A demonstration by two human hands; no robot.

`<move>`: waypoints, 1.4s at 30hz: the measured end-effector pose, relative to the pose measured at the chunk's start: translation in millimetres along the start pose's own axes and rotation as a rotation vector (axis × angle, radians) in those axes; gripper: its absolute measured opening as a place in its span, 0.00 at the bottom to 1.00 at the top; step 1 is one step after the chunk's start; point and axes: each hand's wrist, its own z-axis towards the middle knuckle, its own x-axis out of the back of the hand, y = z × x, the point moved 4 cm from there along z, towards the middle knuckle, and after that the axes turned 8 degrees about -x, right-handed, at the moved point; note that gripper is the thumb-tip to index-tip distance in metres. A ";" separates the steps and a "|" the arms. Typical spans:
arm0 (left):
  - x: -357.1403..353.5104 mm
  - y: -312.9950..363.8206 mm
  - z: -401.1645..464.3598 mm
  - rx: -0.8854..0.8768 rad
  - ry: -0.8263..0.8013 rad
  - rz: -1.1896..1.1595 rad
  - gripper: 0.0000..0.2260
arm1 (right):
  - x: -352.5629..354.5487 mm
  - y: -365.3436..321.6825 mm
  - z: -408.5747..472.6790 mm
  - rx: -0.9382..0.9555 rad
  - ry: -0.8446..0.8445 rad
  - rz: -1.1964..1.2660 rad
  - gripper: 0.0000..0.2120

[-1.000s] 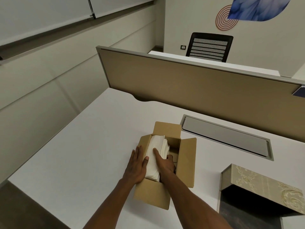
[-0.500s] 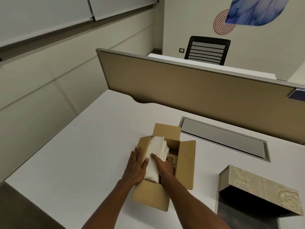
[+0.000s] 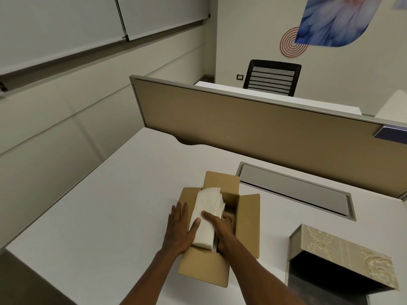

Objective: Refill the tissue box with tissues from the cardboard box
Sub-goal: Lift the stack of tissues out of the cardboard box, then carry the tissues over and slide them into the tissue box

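Head view shows us our left hand [image 3: 178, 230] flat, fingers straight, against the cardboard box [image 3: 202, 267]; our right hand [image 3: 221, 228] curls round the tissues [image 3: 209, 205] inside it.

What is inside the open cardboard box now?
A stack of white tissues on the left side of the cardboard box, gripped by the right hand. The floor and anything under the stack are covered.
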 end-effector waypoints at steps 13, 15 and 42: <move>24.9 56.3 -33.2 -0.131 0.042 -0.371 0.34 | -6.7 -26.8 -42.8 -0.018 -0.348 0.199 0.29; 29.9 63.5 -37.0 -0.133 0.024 -0.380 0.33 | -5.0 -31.6 -48.5 0.008 -0.356 0.209 0.31; 51.5 135.6 -77.1 -0.005 -0.084 -1.221 0.25 | 45.9 -30.8 -143.5 0.158 -0.411 0.217 0.28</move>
